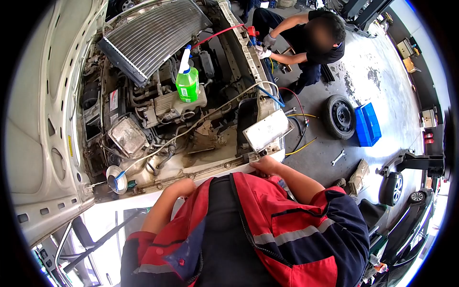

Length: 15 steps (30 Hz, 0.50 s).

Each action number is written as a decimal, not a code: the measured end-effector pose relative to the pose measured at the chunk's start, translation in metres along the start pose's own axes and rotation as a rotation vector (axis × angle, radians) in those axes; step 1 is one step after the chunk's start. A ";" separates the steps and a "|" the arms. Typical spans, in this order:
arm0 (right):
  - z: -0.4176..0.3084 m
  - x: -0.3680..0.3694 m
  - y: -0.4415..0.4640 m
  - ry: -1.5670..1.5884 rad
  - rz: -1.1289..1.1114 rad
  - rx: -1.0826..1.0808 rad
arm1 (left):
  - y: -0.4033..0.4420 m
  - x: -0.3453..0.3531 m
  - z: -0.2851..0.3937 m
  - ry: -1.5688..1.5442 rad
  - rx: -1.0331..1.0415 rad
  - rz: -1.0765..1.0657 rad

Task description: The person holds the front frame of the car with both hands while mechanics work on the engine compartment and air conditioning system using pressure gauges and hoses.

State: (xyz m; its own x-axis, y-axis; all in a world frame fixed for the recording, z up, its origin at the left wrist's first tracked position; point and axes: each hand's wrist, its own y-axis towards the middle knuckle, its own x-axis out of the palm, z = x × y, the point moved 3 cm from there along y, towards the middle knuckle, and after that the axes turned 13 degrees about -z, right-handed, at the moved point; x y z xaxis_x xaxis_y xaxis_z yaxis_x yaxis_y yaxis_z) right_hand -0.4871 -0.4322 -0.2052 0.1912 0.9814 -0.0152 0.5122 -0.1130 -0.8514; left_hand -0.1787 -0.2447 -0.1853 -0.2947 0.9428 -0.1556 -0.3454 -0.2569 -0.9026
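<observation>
My right hand (266, 165) is at the front corner of the car's fender, just below a white metal box (267, 130). Its fingers look curled in, and whatever they may hold is hidden. My left hand (183, 186) lies low against the fender edge (210, 171), close to my red and navy jacket (287, 220); its fingers are hidden. Beyond both hands is the open engine bay, where a green spray bottle (187, 86) stands on the engine. A thin pale hose (201, 119) runs across the bay.
A radiator (153, 36) lies across the far side of the bay, and the raised hood (43, 110) is at left. A gloved co-worker (306, 43) crouches by the bumper. On the floor are a wheel (339, 117), a blue crate (367, 125), a wrench (338, 158) and hoses.
</observation>
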 end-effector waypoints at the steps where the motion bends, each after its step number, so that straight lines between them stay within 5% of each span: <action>1: 0.001 0.000 0.001 0.003 0.002 -0.009 | 0.001 0.000 -0.001 0.016 0.010 0.003; 15: 0.000 -0.001 0.000 -0.002 -0.008 -0.011 | -0.003 -0.002 0.004 0.010 0.012 0.002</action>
State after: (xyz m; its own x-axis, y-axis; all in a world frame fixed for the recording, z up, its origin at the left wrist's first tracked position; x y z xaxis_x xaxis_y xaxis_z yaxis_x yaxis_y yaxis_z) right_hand -0.4873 -0.4328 -0.2053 0.1851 0.9827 -0.0091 0.5227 -0.1063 -0.8459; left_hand -0.1804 -0.2461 -0.1807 -0.2869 0.9442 -0.1615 -0.3550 -0.2614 -0.8976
